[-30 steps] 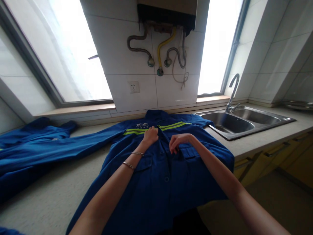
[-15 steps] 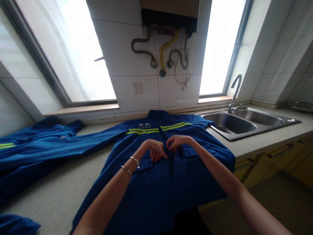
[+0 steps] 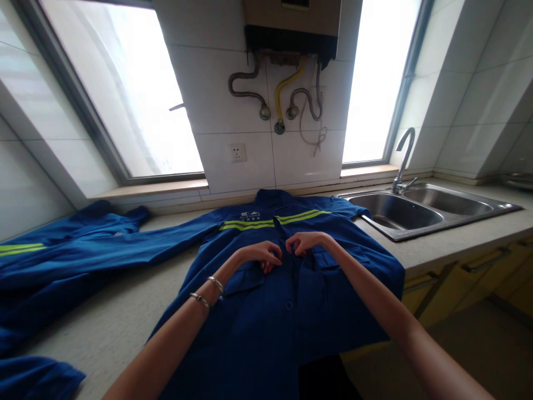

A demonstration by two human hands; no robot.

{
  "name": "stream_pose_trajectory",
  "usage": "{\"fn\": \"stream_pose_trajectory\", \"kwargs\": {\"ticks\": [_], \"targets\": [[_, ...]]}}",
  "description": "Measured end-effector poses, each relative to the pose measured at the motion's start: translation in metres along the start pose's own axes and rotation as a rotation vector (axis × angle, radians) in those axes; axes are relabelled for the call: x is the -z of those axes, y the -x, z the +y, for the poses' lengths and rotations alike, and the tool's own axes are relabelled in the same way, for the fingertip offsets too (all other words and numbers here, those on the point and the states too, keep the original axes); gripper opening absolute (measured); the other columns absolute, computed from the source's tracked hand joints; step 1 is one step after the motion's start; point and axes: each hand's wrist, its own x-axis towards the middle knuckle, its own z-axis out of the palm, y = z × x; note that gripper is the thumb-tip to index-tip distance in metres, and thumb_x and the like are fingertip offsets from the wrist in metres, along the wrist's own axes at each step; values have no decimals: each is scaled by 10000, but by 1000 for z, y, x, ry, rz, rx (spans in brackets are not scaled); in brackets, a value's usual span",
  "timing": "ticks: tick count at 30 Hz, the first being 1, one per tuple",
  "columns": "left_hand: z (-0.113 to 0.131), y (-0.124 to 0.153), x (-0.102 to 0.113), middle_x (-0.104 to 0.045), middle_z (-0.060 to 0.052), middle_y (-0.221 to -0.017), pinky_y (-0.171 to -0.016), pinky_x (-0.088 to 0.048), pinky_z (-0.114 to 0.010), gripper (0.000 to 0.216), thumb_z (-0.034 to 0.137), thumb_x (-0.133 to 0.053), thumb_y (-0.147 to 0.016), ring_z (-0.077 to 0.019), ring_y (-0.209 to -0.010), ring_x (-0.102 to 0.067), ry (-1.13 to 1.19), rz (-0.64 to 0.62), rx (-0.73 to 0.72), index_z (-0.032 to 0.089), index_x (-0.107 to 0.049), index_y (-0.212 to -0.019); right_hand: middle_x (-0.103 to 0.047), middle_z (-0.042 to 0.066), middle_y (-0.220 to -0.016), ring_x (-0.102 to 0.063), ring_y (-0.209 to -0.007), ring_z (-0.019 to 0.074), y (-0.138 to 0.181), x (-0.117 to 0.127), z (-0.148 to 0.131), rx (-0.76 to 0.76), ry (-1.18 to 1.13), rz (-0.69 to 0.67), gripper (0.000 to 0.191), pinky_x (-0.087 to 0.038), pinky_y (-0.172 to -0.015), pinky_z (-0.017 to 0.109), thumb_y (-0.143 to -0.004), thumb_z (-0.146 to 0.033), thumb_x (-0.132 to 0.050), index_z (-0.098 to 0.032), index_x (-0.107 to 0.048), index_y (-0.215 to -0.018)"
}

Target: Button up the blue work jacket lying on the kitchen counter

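Observation:
A blue work jacket [image 3: 250, 333] with yellow-green stripes lies spread front up on the counter, its collar toward the wall. At the middle of its front opening, my left hand [image 3: 264, 254] has its fingers bent and closed on the edge of the cloth. Just right of it, my right hand [image 3: 305, 243] pinches the opposite front edge, with the fingertips partly hidden. A small gap parts the two hands. Below them, a round button [image 3: 289, 305] shows on the front strip. Two silver bangles circle my left wrist.
More blue striped clothing [image 3: 83, 250] lies on the counter [image 3: 112, 311] at left, with another blue piece [image 3: 37, 378] near the front. A double steel sink [image 3: 441, 214] with a faucet [image 3: 403, 161] is at right. A water heater [image 3: 291, 28] with pipes hangs on the wall.
My left hand has shifted slightly up, and its outstretched finger has drawn in so the fingertips meet. My right hand stays at the right front edge. The view has tilted up slightly.

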Motion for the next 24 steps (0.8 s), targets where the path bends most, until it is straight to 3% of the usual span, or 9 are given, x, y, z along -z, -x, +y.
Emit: {"fn": "stream_pose_trajectory", "kwargs": {"ticks": [5, 10, 17, 21, 24], "targets": [[0, 0, -1, -628, -16, -556, -452, -418, -206, 437, 450, -736, -647, -140, -458, -576, -13, -43, -7, 138, -639, -938, -634, -3, -716, -588, -609, 103, 5, 6, 6, -25, -60, -90, 395, -450, -506, 164, -702, -255, -689, -139, -641, -1076], [4, -2, -3, -635, -23, -571, -449, -420, -208, 396, 458, -712, -667, -137, -459, -572, -18, -64, 11, 146, -619, -893, -638, 10, -766, -596, -667, 111, 10, 8, 10, 10, -94, -64, 450, -471, -551, 178, -677, -358, -751, -135, -636, -1051], [10, -3, 10, -637, -65, -590, -496, -486, -277, 212, 322, -692, -650, -179, -509, -594, 64, -131, 132, 132, -655, -739, -607, 2, -750, -560, -660, 105, 7, 7, 9, 77, -5, -27, 368, -441, -547, 179, -698, -362, -733, -120, -649, -963], [19, -9, 14, -659, -70, -655, -530, -502, -266, 184, 289, -682, -651, -176, -560, -620, 206, -94, 30, 136, -668, -752, -587, 12, -815, -534, -739, 108, 6, 11, 3, 303, 109, 131, 307, -440, -667, 208, -715, -362, -733, -128, -683, -907], [22, -16, 10, -642, -50, -628, -515, -475, -232, 150, 228, -661, -625, -146, -535, -598, 340, 37, -33, 127, -652, -736, -575, 36, -891, -524, -898, 147, 4, 12, -2, 460, 134, 313, 280, -426, -809, 250, -728, -385, -728, -136, -694, -850]]}}
